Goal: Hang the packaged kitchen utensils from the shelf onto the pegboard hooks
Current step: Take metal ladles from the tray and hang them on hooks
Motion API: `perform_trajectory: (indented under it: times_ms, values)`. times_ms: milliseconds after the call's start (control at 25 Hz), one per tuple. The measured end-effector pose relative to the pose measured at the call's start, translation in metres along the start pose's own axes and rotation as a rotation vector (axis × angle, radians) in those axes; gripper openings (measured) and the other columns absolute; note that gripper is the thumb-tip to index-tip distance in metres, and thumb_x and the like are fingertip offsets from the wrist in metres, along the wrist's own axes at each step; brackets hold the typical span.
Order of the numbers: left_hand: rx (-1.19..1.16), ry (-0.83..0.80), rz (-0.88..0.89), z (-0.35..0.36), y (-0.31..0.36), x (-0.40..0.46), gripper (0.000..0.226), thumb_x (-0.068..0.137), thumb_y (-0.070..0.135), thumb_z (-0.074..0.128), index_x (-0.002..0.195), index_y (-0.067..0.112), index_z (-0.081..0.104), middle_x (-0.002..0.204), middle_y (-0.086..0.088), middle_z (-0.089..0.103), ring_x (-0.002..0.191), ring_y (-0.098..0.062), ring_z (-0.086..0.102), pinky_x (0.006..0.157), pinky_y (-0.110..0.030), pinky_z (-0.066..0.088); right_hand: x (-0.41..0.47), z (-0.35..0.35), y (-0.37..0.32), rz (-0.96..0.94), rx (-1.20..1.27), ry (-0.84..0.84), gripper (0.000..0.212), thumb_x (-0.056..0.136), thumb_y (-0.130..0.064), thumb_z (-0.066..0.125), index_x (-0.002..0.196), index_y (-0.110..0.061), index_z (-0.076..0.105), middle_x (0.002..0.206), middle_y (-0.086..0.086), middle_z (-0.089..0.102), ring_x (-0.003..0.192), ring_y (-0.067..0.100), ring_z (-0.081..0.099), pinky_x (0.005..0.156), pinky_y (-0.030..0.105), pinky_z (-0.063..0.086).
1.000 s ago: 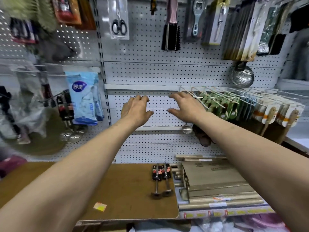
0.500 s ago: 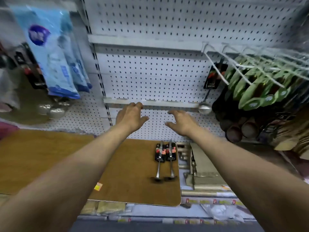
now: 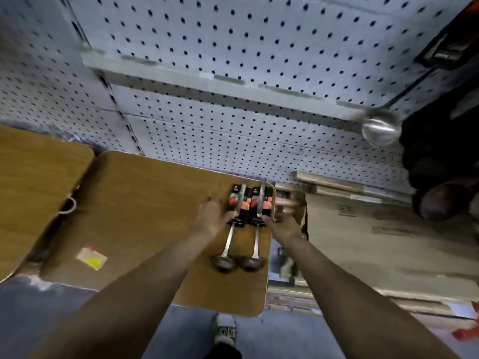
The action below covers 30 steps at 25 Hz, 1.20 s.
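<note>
White pegboard (image 3: pixel 259 47) fills wall behind; one ladle (image 3: pixel 381 130) hangs at right. Brown wooden shelf (image 3: pixel 145 216) below. Both arms reach forward and down, nearly straight. Two packaged ladles (image 3: pixel 248 211) lie side by side on shelf, bowls toward person. Left hand (image 3: pixel 212 218) at left card edge, right hand (image 3: pixel 281 225) at right card edge; blurred, cannot tell whether either grip is closed.
</note>
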<state>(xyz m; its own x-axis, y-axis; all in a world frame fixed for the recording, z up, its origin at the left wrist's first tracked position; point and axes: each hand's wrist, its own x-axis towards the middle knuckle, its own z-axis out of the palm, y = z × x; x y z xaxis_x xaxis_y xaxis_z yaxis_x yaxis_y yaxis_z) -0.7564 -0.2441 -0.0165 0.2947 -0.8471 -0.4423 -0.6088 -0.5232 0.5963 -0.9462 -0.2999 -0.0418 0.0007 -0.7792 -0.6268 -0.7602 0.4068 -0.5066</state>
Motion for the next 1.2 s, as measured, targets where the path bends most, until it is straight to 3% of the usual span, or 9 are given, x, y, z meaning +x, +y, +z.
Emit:
perform_trajectory:
  times_ms: [80,200,400,560,640,800,920,1000,1200]
  values:
    - [0.002,0.006,-0.064,0.016,-0.013,0.012,0.055,0.09,0.04,0.064,0.131,0.006,0.05,0.128,-0.015,0.059,0.123,-0.032,0.052,0.098,-0.034,0.037,0.023,0.015,-0.002,0.124,0.111,0.024,0.049,0.094,-0.043,0.064,0.128,-0.007,0.062,0.124,0.013,0.067,0.104,0.032,0.064,0.087,0.033,0.05]
    - [-0.045,-0.003,-0.149,0.033,-0.031,0.024,0.055,0.09,0.043,0.063,0.13,0.009,0.049,0.129,-0.015,0.057,0.123,-0.034,0.049,0.098,-0.036,0.039,0.051,0.034,-0.01,0.216,0.177,0.097,0.048,0.091,-0.043,0.067,0.123,-0.007,0.065,0.118,0.015,0.069,0.089,0.028,0.064,0.066,0.027,0.049]
    - [-0.162,0.016,-0.187,0.042,-0.042,0.03,0.04,0.087,0.038,0.067,0.121,0.018,0.057,0.123,-0.012,0.057,0.119,-0.033,0.051,0.094,-0.035,0.041,0.074,0.052,-0.008,0.294,0.067,0.178,0.053,0.078,-0.054,0.075,0.115,-0.017,0.065,0.122,0.012,0.065,0.114,0.034,0.06,0.09,0.037,0.051]
    - [-0.177,0.043,-0.213,0.044,-0.042,0.034,0.043,0.089,0.038,0.065,0.125,0.018,0.054,0.129,-0.01,0.053,0.123,-0.03,0.047,0.097,-0.039,0.04,0.078,0.053,-0.009,0.252,0.076,0.088,0.027,0.084,-0.043,0.076,0.093,-0.02,0.064,0.096,0.003,0.063,0.1,0.027,0.065,0.081,0.031,0.05]
    - [-0.163,0.057,-0.222,0.048,-0.042,0.035,0.045,0.088,0.041,0.065,0.123,0.016,0.054,0.125,-0.01,0.054,0.122,-0.03,0.048,0.094,-0.038,0.042,0.076,0.053,-0.007,0.214,0.107,0.113,0.027,0.085,-0.038,0.076,0.093,-0.018,0.06,0.092,0.001,0.06,0.092,0.024,0.062,0.077,0.029,0.046]
    - [-0.178,0.096,-0.262,0.056,-0.037,0.032,0.048,0.088,0.041,0.065,0.125,0.012,0.052,0.127,-0.01,0.052,0.123,-0.028,0.044,0.094,-0.036,0.04,0.066,0.049,0.015,0.096,0.238,0.099,0.023,0.087,-0.034,0.073,0.104,-0.018,0.071,0.104,0.004,0.073,0.1,0.025,0.067,0.085,0.031,0.05]
    - [-0.238,0.119,-0.295,0.064,-0.032,0.035,0.048,0.088,0.039,0.067,0.125,0.012,0.053,0.129,-0.01,0.05,0.122,-0.029,0.046,0.097,-0.037,0.04,0.049,0.033,0.033,0.096,0.583,-0.007,0.007,0.094,-0.023,0.068,0.099,-0.023,0.071,0.102,0.002,0.074,0.101,0.022,0.068,0.099,0.044,0.053]
    - [-0.283,0.127,-0.34,0.071,-0.03,0.04,0.049,0.086,0.039,0.068,0.125,0.014,0.053,0.129,-0.009,0.051,0.121,-0.028,0.049,0.099,-0.038,0.042,0.039,0.018,0.036,0.104,0.711,-0.054,0.007,0.097,-0.018,0.062,0.1,-0.022,0.067,0.102,0.001,0.072,0.103,0.022,0.067,0.098,0.042,0.053]
    - [-0.324,0.184,-0.438,0.09,-0.028,0.059,0.055,0.082,0.04,0.073,0.123,0.01,0.053,0.13,-0.012,0.047,0.119,-0.031,0.049,0.102,-0.043,0.043,0.022,-0.005,0.041,-0.022,0.615,-0.083,0.017,0.1,-0.025,0.056,0.116,-0.023,0.062,0.116,0.001,0.07,0.112,0.02,0.065,0.095,0.044,0.056]
